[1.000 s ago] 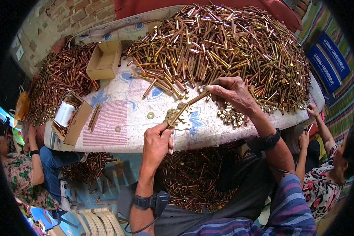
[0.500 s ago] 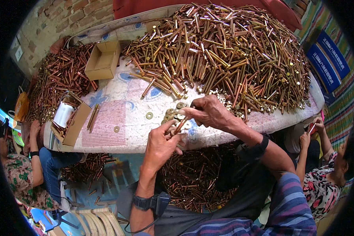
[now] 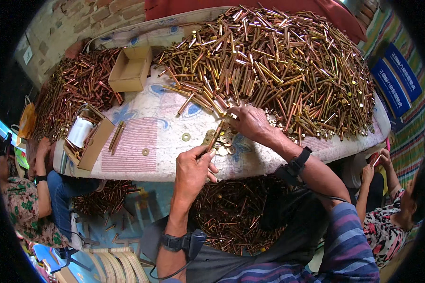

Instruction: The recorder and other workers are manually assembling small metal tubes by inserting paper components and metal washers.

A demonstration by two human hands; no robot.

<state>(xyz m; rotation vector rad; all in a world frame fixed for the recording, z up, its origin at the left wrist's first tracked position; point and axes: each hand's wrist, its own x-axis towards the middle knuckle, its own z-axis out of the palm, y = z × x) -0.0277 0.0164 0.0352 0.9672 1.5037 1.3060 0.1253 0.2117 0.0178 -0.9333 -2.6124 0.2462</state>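
My left hand (image 3: 193, 174) pinches a long brassy-copper bolt (image 3: 216, 134) between thumb and fingers, its far end tilted up and away from me. Just right of the bolt lies a small heap of flat washers (image 3: 225, 147) on the cloth-covered table. Beyond that heap, my right hand (image 3: 254, 123) reaches to the near edge of a large bolt pile (image 3: 278, 61). Its fingertips are bent down and together among small pale nuts (image 3: 272, 120); whatever they grip is hidden. One loose washer (image 3: 186, 137) lies left of the bolt.
An open cardboard box (image 3: 130, 70) stands beside a second bolt pile (image 3: 80, 85). Another carton (image 3: 97, 146) holds a white roll, near several loose bolts (image 3: 116, 137) and a washer (image 3: 145, 152). People sit at both ends of the table. More bolts (image 3: 241, 212) lie below its front edge.
My right hand has left the bolt's end and moved away from me to the nuts at the pile's edge. My left hand still holds the bolt, now more exposed. The view has shifted slightly.
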